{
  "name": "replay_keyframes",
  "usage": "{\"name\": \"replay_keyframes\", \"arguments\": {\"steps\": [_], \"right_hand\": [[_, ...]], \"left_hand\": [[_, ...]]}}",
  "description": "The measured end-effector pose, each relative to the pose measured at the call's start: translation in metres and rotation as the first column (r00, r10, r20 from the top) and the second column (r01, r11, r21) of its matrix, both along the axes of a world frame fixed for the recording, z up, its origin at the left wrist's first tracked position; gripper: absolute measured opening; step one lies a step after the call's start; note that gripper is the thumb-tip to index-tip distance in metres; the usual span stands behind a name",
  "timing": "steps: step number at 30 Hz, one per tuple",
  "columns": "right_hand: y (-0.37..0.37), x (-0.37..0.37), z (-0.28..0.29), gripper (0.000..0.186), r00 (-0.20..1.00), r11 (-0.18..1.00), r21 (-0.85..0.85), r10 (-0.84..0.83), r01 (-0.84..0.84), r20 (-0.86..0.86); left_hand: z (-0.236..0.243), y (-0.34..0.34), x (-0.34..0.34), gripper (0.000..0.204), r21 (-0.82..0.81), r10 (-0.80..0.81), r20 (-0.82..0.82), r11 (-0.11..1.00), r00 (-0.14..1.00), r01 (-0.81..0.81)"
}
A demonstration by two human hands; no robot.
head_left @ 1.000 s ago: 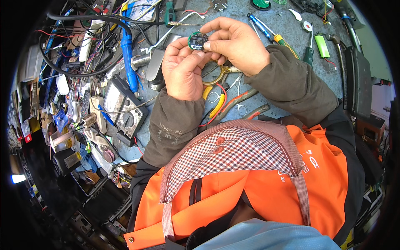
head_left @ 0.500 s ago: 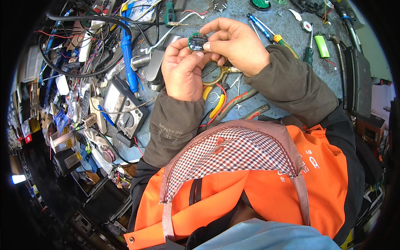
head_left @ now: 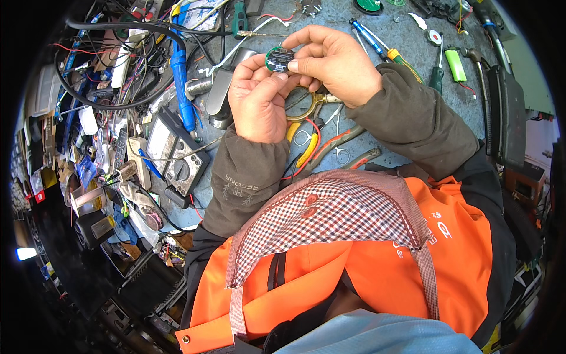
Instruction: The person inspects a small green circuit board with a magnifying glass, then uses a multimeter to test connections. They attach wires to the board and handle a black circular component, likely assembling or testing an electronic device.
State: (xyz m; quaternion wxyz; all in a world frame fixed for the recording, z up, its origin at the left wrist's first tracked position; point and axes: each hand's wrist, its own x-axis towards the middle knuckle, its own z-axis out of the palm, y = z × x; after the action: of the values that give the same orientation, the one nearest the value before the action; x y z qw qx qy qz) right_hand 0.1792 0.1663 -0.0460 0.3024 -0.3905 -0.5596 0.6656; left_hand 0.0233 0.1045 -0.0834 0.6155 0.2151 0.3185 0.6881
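A small round green circuit board (head_left: 279, 58) with dark parts on its face is held up between both hands above the bench. My left hand (head_left: 259, 97) pinches its lower left edge between thumb and fingers. From the other side, the thumb and fingers of my right hand (head_left: 333, 65) close on its right edge. Below the hands lie a magnifying glass (head_left: 319, 99) with a brass-coloured rim, pliers with yellow and red grips (head_left: 308, 151), larger cutters (head_left: 336, 144) and small scissors (head_left: 343, 154).
At left stand an analog multimeter (head_left: 180, 168), a blue soldering tool (head_left: 181, 76) and a heap of cables and parts. Right of my hands lie screwdrivers (head_left: 404, 62), a green battery cell (head_left: 455, 65) and a hammer (head_left: 476, 59). A black case (head_left: 507, 118) stands at the right edge.
The round board has tilted very slightly between my fingers. Both hands otherwise keep their places and grip.
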Motion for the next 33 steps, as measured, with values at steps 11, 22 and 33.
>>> {"name": "replay_keyframes", "arguments": {"steps": [11, 22, 33], "right_hand": [[0.0004, -0.0001, -0.0005, 0.031, 1.000, 1.000, -0.012, 0.000, 0.000, 0.010], [0.0006, 0.0009, 0.0003, 0.031, 1.000, 1.000, -0.022, 0.003, -0.004, -0.007], [0.0004, 0.0006, 0.0018, 0.031, 0.999, 0.999, -0.032, -0.002, 0.001, -0.037]], "left_hand": [[0.0004, -0.0002, 0.0001, 0.034, -0.009, 0.004, -0.017, 1.000, 1.000, -0.004], [0.0019, -0.0001, -0.0001, 0.032, -0.009, -0.020, -0.030, 1.000, 0.999, 0.020], [0.0004, 0.0001, -0.0008, 0.031, 0.007, -0.016, -0.026, 1.000, 1.000, 0.016]]}}
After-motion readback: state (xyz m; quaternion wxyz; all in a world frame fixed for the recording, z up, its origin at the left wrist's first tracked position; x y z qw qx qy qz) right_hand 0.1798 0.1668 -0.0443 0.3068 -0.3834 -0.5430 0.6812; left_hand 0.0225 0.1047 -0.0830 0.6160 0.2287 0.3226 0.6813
